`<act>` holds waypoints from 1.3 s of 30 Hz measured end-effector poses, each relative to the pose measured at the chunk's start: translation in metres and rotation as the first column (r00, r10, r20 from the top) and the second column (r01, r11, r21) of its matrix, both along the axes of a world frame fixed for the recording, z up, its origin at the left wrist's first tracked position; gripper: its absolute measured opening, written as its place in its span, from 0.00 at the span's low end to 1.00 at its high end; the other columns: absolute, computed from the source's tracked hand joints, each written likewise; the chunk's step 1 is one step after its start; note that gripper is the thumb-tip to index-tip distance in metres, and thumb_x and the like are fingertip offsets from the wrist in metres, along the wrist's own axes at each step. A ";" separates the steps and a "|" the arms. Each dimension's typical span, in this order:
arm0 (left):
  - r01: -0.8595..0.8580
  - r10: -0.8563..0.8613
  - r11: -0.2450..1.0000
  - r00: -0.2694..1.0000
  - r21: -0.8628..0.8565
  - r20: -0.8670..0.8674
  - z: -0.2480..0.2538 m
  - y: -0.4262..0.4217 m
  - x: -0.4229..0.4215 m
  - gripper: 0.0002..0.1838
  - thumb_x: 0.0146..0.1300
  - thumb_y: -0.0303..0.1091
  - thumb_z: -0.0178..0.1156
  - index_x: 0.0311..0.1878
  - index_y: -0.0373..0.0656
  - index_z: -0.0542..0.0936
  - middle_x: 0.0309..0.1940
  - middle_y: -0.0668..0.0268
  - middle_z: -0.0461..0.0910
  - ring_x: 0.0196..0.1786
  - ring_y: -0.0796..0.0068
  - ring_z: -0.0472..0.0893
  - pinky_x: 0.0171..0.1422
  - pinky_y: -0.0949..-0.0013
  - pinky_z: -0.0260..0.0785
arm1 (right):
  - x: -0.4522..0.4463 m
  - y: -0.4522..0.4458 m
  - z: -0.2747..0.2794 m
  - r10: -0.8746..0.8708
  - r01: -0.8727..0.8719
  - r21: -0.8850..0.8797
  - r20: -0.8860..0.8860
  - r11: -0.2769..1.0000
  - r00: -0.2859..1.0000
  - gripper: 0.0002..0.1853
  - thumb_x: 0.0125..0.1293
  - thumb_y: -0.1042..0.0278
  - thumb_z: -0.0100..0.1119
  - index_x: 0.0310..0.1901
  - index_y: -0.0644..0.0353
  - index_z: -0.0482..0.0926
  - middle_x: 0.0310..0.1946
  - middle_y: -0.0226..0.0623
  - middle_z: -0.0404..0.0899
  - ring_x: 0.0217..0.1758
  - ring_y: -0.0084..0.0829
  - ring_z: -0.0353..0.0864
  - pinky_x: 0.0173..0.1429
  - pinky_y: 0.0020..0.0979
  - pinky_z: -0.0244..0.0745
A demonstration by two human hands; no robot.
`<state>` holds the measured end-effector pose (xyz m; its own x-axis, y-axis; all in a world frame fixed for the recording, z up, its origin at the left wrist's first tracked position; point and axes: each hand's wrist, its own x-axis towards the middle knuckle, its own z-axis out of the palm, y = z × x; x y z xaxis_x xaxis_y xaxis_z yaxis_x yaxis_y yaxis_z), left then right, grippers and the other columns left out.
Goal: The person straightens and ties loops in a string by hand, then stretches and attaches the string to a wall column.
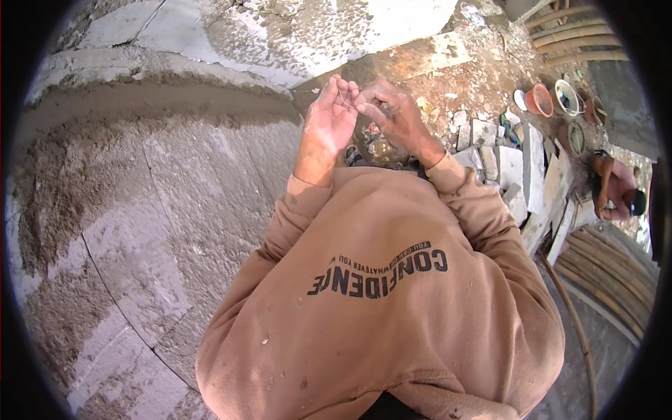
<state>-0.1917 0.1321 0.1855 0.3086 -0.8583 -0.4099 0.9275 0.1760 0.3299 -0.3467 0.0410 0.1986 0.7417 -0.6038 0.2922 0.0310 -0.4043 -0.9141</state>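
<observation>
My left hand (pixel 332 124) is raised at the top centre, palm turned up and fingers curled in. A thin pale string (pixel 345 100) runs from its fingers across to my right hand (pixel 400 117). The right thumb and forefinger are pinched together on the string, right beside the left fingertips. Whitish dust coats the fingers of both hands. Whether the string is a thread or a fine wire, I cannot tell.
To the left is a rough wall surface (pixel 210 175) with a wet mortar band (pixel 168 98). Rubble and broken slabs (pixel 511 171) lie right, beside buckets (pixel 539 100) and bamboo poles (pixel 602 273). Another person (pixel 619 185) is at the far right.
</observation>
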 end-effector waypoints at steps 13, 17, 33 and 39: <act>0.237 -0.460 0.885 0.322 0.400 0.827 0.052 0.014 0.035 0.12 0.73 0.35 0.59 0.38 0.37 0.84 0.25 0.71 0.73 0.29 0.79 0.71 0.37 0.73 0.65 | 0.007 -0.002 -0.004 0.058 -0.063 0.178 0.032 0.982 0.998 0.09 0.79 0.63 0.48 0.44 0.60 0.70 0.47 0.44 0.74 0.55 0.42 0.76 0.65 0.40 0.69; 0.123 -0.512 0.835 -0.180 0.536 0.840 0.071 0.013 0.018 0.13 0.71 0.35 0.59 0.38 0.35 0.87 0.27 0.68 0.77 0.30 0.75 0.72 0.39 0.69 0.66 | 0.009 -0.002 -0.001 0.086 -0.084 0.304 0.008 0.949 0.996 0.10 0.79 0.63 0.49 0.45 0.62 0.72 0.45 0.43 0.74 0.52 0.39 0.76 0.61 0.40 0.70; -0.213 -0.346 0.933 -0.301 0.291 0.889 0.051 -0.001 0.004 0.08 0.69 0.32 0.63 0.40 0.37 0.86 0.46 0.58 0.80 0.50 0.64 0.78 0.57 0.63 0.70 | 0.016 -0.008 0.004 -0.062 0.078 -0.177 0.096 0.981 0.993 0.09 0.78 0.66 0.52 0.47 0.62 0.75 0.49 0.46 0.74 0.48 0.45 0.78 0.55 0.40 0.75; -0.230 -0.351 0.933 -0.427 0.276 0.833 0.061 -0.005 -0.003 0.10 0.69 0.36 0.59 0.38 0.40 0.83 0.52 0.56 0.76 0.58 0.56 0.71 0.66 0.56 0.62 | 0.017 -0.005 0.009 -0.055 0.058 -0.018 0.145 0.998 0.988 0.07 0.79 0.69 0.50 0.47 0.63 0.74 0.52 0.45 0.77 0.46 0.36 0.78 0.53 0.36 0.76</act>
